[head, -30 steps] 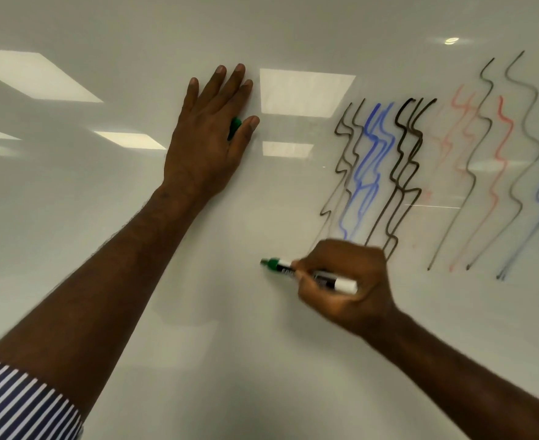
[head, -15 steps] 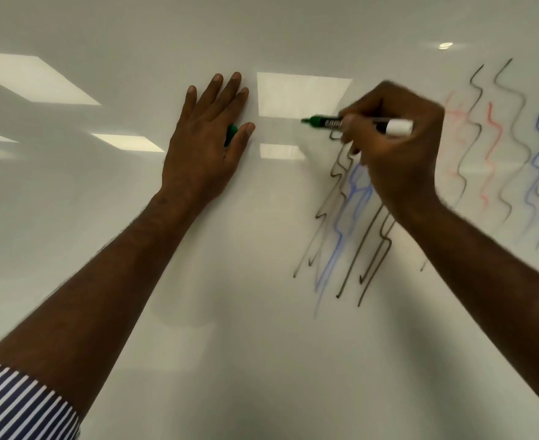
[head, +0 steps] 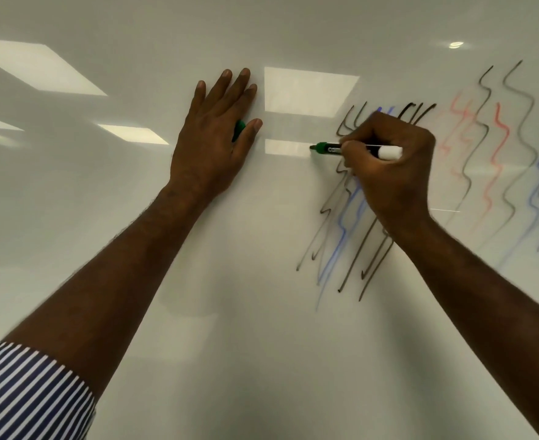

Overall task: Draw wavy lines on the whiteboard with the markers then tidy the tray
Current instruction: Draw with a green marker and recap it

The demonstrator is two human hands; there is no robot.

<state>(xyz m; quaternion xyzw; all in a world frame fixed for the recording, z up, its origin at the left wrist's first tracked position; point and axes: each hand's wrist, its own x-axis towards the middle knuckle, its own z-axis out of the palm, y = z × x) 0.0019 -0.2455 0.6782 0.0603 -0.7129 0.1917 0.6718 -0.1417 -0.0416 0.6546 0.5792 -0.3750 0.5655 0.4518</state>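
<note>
I see a glossy, smooth white whiteboard [head: 261, 312] mirroring ceiling lights; a shiny plastic green-tipped marker [head: 350, 149]; striped woven cloth sleeve [head: 23, 392].

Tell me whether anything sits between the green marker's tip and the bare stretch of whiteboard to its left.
Nothing visible does. The green marker, gripped by the right hand, points its tip at bare whiteboard. The left hand rests flat farther left, a green cap under it.

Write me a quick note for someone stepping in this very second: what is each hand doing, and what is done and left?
Left hand: flat on the glossy white whiteboard, small green cap under its fingers.
Right hand: grips the uncapped green marker, tip pointing left near the board.
Done: black, blue and red wavy lines.
Left: no green line shows yet; then tidy the tray, out of view.
</note>
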